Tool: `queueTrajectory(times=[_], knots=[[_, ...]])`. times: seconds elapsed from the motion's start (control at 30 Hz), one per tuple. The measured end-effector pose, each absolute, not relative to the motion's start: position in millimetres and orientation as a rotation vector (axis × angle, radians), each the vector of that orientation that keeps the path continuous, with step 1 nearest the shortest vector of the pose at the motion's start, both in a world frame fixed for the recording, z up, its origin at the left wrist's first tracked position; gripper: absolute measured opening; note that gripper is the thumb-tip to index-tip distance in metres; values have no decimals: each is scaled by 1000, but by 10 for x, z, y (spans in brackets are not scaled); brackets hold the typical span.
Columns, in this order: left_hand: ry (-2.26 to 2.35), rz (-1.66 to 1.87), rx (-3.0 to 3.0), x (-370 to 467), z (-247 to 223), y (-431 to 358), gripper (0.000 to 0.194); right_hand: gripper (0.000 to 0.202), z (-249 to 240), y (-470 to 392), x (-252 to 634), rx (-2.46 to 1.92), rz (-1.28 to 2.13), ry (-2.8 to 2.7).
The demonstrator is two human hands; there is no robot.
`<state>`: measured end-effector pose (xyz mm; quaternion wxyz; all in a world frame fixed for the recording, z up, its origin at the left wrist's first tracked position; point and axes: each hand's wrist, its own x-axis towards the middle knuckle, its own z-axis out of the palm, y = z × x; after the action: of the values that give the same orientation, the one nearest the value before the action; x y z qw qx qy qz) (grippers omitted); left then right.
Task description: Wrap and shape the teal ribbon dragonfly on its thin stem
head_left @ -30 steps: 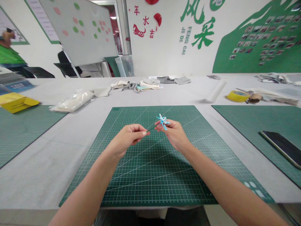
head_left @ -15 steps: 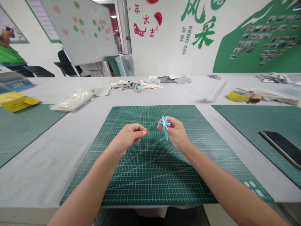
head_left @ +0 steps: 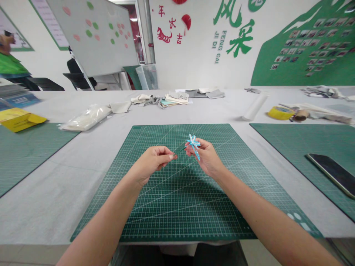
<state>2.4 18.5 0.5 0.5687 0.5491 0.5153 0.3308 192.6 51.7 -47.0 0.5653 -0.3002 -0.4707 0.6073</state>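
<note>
A light-blue flower [head_left: 193, 143] with narrow petals, edged with white beads, is held up over the middle of a green cutting mat [head_left: 177, 207]. My right hand [head_left: 208, 157] is closed on it, fingertips just behind the petals. From the flower a thin dark green stem [head_left: 182, 150] runs left to my left hand [head_left: 155, 160]. Thumb and index finger of that hand pinch the stem's far end. Both hands hover above the mat, a short gap apart. The fingers of my right hand partly hide where stem and flower meet.
A phone [head_left: 334, 173] lies on another mat at right. Yellow tape [head_left: 280, 112] and a cardboard tube [head_left: 301, 115] lie behind it. Left are a plastic-wrapped package [head_left: 87, 117] and a yellow box [head_left: 20, 119]. Cloth pieces [head_left: 177, 98] line the back. A person in green [head_left: 12, 64] stands far left.
The flower has turned in my right hand, its lower petal now swung to the right. My left hand stays almost in place on the stem.
</note>
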Motion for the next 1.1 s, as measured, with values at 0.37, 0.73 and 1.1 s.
queueTrajectory(times=[0.37, 0.73, 1.1], knots=[[1164, 765, 1232, 5, -16, 184, 20, 8, -480, 496, 1922, -709, 1447, -1111], [1138, 734, 1176, -5, -40, 208, 16, 12, -487, 523, 1937, -748, 1379, -1127], [1142, 749, 1183, 0, -32, 207, 16, 4, -511, 534, 1960, -772, 1282, -1220]])
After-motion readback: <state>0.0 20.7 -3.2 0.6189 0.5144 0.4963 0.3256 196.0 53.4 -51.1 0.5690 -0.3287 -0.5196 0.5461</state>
